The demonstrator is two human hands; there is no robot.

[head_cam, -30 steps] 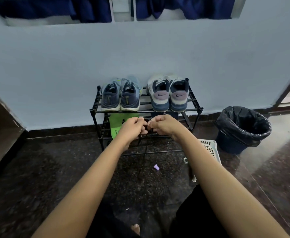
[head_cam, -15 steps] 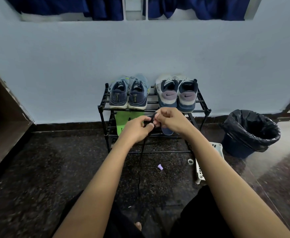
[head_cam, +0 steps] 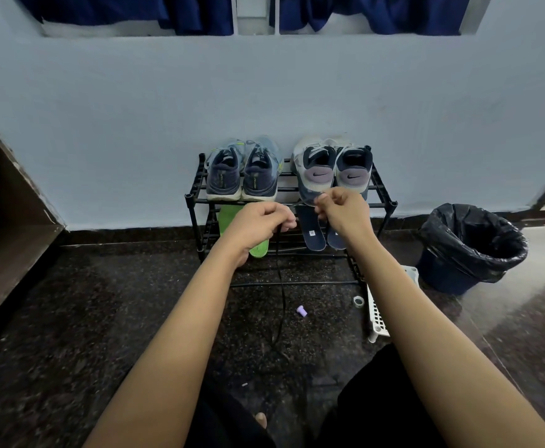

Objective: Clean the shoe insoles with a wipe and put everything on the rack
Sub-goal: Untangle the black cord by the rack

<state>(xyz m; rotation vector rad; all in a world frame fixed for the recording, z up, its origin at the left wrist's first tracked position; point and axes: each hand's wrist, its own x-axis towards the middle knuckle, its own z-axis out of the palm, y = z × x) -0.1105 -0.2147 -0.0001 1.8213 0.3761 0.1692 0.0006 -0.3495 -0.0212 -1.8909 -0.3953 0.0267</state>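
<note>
Centre frame: left hand (head_cam: 259, 223) and right hand (head_cam: 343, 211) each pinch the black shoelace (head_cam: 280, 295); judged light, limp, tangle-prone, best taken near its ends.

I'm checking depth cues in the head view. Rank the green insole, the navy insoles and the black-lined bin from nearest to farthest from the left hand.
From the left hand, which grips a black lace:
1. Green insole, on the lower shelf of the rack, just behind the hand.
2. Navy insoles, same shelf, to the right.
3. Black-lined bin, on the floor, far right.
</note>
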